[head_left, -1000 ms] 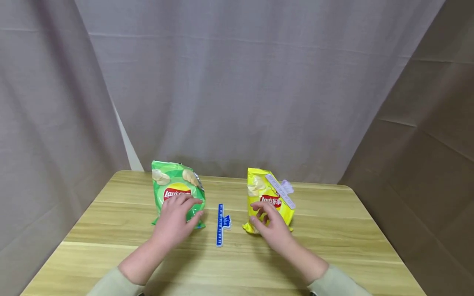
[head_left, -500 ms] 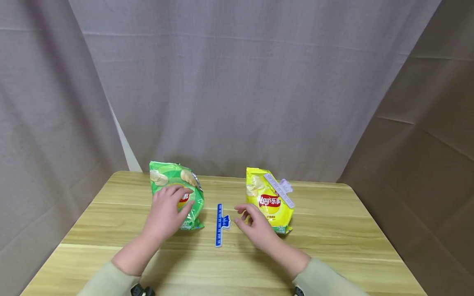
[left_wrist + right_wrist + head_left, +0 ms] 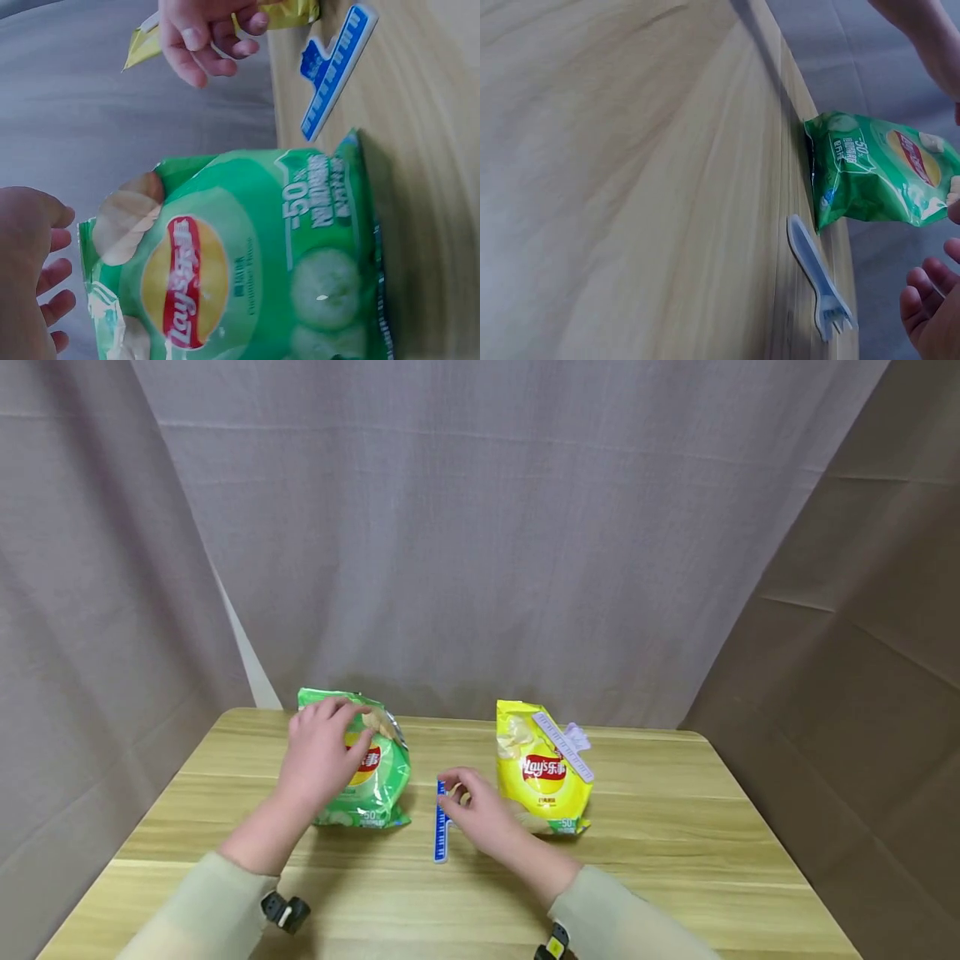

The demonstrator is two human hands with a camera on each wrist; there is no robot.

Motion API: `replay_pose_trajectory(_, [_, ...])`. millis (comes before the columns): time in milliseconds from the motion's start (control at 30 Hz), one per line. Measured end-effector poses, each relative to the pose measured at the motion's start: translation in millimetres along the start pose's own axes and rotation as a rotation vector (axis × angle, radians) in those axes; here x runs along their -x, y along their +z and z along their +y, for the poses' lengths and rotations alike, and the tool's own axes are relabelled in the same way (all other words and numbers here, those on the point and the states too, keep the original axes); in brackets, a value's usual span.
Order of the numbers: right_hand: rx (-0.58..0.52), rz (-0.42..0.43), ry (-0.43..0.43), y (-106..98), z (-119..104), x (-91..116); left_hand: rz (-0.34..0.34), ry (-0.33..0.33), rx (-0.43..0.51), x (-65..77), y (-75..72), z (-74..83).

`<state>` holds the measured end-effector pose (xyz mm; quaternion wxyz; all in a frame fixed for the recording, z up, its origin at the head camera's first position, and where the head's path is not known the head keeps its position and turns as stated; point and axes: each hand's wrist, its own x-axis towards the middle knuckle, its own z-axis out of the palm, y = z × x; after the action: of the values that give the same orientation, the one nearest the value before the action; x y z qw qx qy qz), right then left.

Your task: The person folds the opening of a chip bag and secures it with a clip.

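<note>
A green Lay's chip bag [image 3: 382, 789] stands upright on the left half of the table. My left hand [image 3: 318, 747] is in front of its upper part; the left wrist view shows this hand's loosely bent fingers [image 3: 56, 274] beside the bag's top edge, apart from it. Between the two bags lies a blue bag clip [image 3: 441, 839] with a piano-key pattern. Over the clip's handle side hovers my right hand [image 3: 480, 814], fingers relaxed and holding nothing, partly hiding it in the head view. From the right wrist, the clip [image 3: 814, 266] shows below and apart from the fingers.
To the right stands a yellow Lay's bag [image 3: 543, 777], its upper right corner folded under a lilac clip [image 3: 562, 746]. A grey curtain [image 3: 480, 543] hangs behind the wooden table [image 3: 675, 827]. Both wrists carry small black devices [image 3: 285, 910].
My left hand has risen along the green bag toward its top. My right hand has moved left, from in front of the yellow bag to over the blue clip.
</note>
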<state>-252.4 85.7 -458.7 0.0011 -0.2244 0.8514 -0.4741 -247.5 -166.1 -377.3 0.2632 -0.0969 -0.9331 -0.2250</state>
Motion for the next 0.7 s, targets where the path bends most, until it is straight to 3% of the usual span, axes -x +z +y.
replay_pose_trajectory(267, [0.002,0.030,-0.015,17,-2,-18,0.001,-0.035,-0.048,-19.4,-8.7,-5.8])
replay_pose_trajectory(433, [-0.008,0.036,0.043,25,-5,-27,-0.030,-0.039,-0.083,-27.2,-10.8,-9.1])
replay_pose_trajectory(700, [-0.021,0.050,0.042,36,-5,-37,-0.078,-0.020,-0.138,-37.0,-8.8,-12.3])
